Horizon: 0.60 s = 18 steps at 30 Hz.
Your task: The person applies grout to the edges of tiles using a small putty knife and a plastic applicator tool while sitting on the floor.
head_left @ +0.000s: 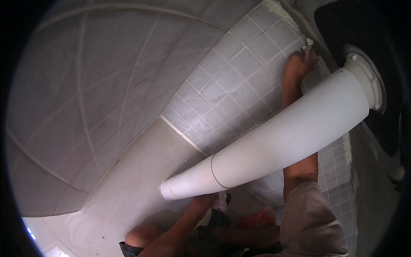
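A long white pipe [295, 124] runs diagonally across the view, from the floor up to the right. Beyond it, my right hand [299, 64] reaches to the upper edge of the tiled surface. Its fingers are closed at a lump of white paste [309, 42] on that edge; my forearm passes behind the pipe. Low in the view, my left hand [208, 200] is closed just under the pipe, partly hidden by it. A whitish, smeared strip [223, 202] hangs at its fingers, with a dark part beside it; its kind is unclear.
Small grey tiles [231, 81] with pale joints cover the low wall behind the pipe. Larger tiles line the wall [107, 85] at left. A pale collar [368, 81] joins the pipe's upper end to a dark surface. Something red [259, 217] lies near my legs.
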Available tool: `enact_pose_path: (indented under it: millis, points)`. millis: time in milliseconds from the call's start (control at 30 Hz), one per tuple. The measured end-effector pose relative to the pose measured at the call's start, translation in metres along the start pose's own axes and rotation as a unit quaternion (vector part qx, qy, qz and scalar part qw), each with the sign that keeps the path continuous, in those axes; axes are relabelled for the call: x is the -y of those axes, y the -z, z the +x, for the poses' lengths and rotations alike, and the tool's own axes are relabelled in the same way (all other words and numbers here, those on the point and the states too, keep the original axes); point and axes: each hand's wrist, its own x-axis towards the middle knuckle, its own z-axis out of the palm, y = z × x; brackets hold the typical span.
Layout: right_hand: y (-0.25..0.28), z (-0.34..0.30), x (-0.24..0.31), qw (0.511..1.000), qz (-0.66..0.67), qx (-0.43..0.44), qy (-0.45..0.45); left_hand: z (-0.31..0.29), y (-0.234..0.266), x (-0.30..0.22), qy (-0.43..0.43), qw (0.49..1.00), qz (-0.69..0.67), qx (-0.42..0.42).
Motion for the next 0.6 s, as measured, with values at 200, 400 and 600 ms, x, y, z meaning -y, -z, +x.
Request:
enact_pose_path:
  millis: [200,400,600]
  points:
    - [-0.005,0.002,0.034,0.960,-0.273,0.046,-0.032,-0.002,0.006,0.001,-0.028,0.999,0.025,-0.004]
    - [0.017,0.011,0.039,0.841,-0.486,0.182,0.149,-0.007,0.006,0.002,0.000,0.999,-0.052,0.010]
    - [0.029,0.026,0.048,0.796,-0.478,0.352,0.114,-0.008,0.013,-0.001,0.033,0.995,-0.085,0.027]
